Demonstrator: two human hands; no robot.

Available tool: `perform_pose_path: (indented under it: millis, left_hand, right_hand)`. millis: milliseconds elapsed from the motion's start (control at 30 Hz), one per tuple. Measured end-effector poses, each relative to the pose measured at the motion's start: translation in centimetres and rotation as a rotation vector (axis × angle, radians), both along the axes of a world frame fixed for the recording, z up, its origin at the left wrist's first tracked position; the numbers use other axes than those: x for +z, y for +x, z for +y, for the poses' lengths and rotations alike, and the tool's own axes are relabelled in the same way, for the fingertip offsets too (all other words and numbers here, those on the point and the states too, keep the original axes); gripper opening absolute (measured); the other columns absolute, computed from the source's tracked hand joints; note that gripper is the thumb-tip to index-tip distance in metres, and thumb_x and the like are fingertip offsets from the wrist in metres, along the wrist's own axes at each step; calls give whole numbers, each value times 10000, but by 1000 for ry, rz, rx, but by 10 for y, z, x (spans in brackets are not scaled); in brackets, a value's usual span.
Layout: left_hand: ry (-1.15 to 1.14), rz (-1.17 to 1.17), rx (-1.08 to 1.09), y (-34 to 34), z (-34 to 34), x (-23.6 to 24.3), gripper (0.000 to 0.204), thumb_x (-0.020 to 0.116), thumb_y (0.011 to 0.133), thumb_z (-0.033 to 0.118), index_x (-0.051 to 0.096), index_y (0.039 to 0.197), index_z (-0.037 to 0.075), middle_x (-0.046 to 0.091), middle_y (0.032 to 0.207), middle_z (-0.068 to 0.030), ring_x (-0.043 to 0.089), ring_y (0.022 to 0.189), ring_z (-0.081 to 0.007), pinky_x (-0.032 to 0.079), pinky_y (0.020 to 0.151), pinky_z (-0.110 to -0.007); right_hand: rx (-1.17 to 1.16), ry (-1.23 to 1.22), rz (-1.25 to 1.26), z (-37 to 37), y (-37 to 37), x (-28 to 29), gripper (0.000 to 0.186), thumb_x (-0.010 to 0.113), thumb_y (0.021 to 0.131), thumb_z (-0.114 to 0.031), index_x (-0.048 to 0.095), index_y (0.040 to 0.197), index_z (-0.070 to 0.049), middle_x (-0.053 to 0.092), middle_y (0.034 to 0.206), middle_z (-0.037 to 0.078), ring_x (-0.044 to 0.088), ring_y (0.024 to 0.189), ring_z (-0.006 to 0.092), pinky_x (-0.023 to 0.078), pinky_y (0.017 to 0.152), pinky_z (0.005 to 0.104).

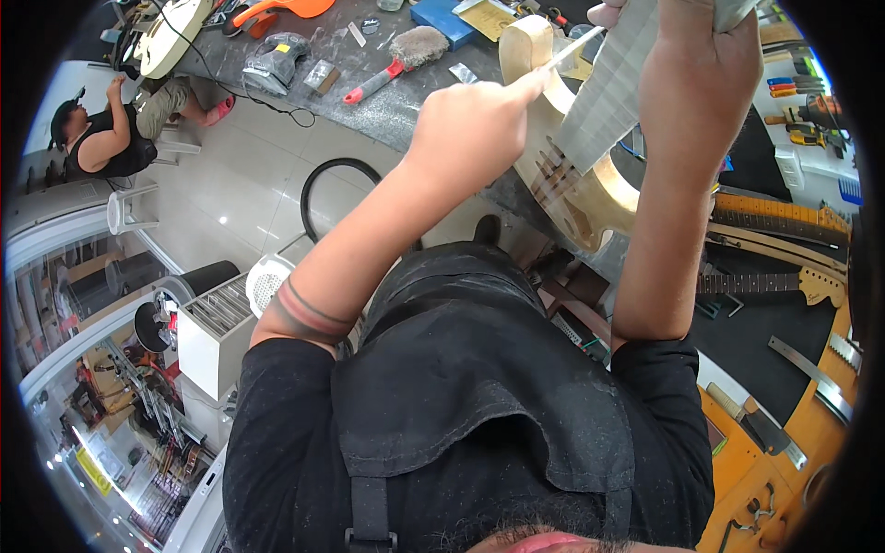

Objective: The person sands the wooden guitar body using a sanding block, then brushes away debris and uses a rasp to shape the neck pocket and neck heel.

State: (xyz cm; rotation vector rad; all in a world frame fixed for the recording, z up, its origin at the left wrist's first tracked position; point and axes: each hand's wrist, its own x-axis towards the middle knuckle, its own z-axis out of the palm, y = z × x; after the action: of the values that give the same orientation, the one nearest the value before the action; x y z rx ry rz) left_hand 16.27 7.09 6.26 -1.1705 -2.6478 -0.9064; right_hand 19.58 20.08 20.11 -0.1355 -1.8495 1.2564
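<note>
Left hand (475,124): mine, closed on a thin white stick (576,48), its tip by the grey sheet.
Right hand (701,55): mine, raised at the upper border and partly cut off, seemingly gripping the crinkled grey sheet (608,101); its exact hold I cannot tell.
Guitar body (576,198): pale wood with dark streaks, at the bench, below and partly behind the sheet.
Bench edge: slants past my left forearm; the guitar body's near end lies close to it.
Room for moving: left of my left hand, a dusty strip of bench top between the brush (417,46) and the edge; my right forearm passes just beside a black mat (765,355) bearing a guitar neck (747,284).
Bench (396,120): dark, powdered pale, with a blue box (441,20) near the brush.
Floor (240,175): glossy light tiles, crossed by a black hose (309,184).
Room beyond: at left, a seated person (106,138) and a white stool (134,210), well apart from me.
</note>
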Motion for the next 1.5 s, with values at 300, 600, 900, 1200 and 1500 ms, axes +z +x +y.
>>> perform_pose_path:
  millis: [300,600,900,1200,1500]
  left_hand:
    - [0,-215,-15,43,-31,-6,338,639,1042,108,720,1364,170,725,759,-193,750,726,-423,576,648,-551]
    - [204,-619,-104,61,-27,14,330,600,1097,95,713,1407,116,714,807,-254,746,759,-463,574,708,-499]
    - [131,-448,-67,35,8,3,277,587,1112,143,713,1358,117,746,848,-257,755,801,-479,573,723,-570]
    - [185,-496,-99,32,12,1,290,601,1088,132,729,1348,119,764,904,-248,758,844,-473,591,753,-555]
    - [220,-640,-118,45,0,4,268,574,1103,164,734,1310,104,776,933,-243,761,891,-472,597,809,-551]
  right_hand:
    - [-51,27,42,13,-2,-11,460,656,1145,-489,683,1129,-31,664,741,36,661,616,126,573,589,281]
    - [-68,-5,-35,35,18,-13,573,656,1149,-463,652,1276,96,768,863,161,761,732,265,633,716,372]
    - [29,59,10,50,32,-19,629,666,1134,-501,609,1285,107,735,877,183,740,751,282,636,727,388]
    - [-29,96,-6,42,39,-15,683,640,1141,-526,576,1334,126,737,881,200,735,756,293,636,735,399]
    - [-114,137,-29,43,44,-15,729,610,1142,-575,571,1357,120,726,872,190,736,769,295,647,755,422]
